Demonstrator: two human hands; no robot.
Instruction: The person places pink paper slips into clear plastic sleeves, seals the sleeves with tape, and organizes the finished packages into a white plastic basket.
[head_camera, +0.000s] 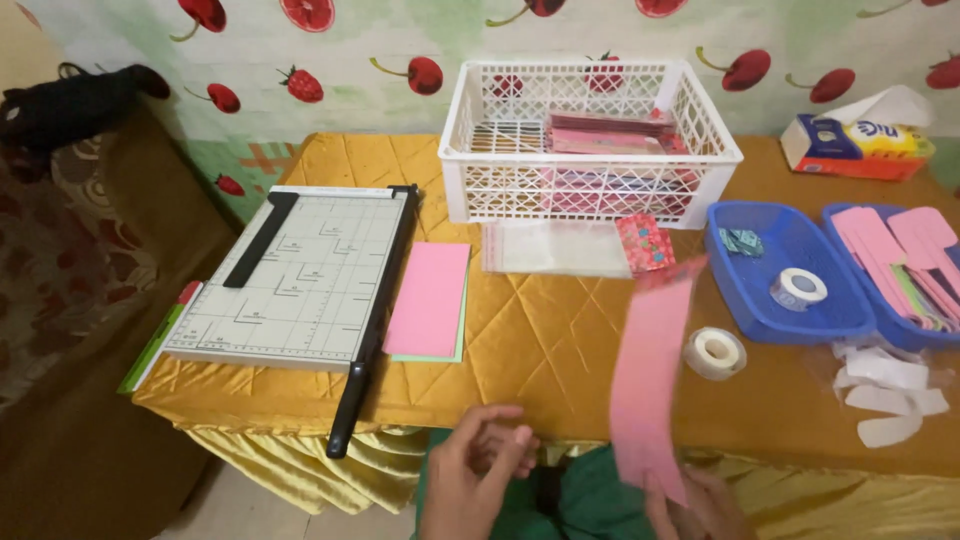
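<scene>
- The gold quilted tablecloth (540, 330) has a bare stretch in the middle, between the paper cutter (295, 275) on the left and the blue trays on the right; its near edge runs just above both hands.
- A stack of pink sheets (428, 298) lies just beside the cutter's long black handle, which juts out past the table's front edge.
- Behind the bare stretch stands a white lattice basket (590, 190) with pink packets inside; clear plastic sleeves (555, 247) and a small patterned packet (645, 243) lie right before it.
- To the right, a tape roll (714, 352) sits on the cloth near a blue tray (790, 305) that holds another roll; a second tray of pink strips (900, 262) and a tissue box (858, 143) lie further right.
- The right hand (700, 505), low at the frame's bottom, pinches the lower end of a long pink paper strip (650, 380), which rises tilted and blurred above the table edge.
- The left hand (478, 460) hovers empty off the table, fingers loosely curled together.
</scene>
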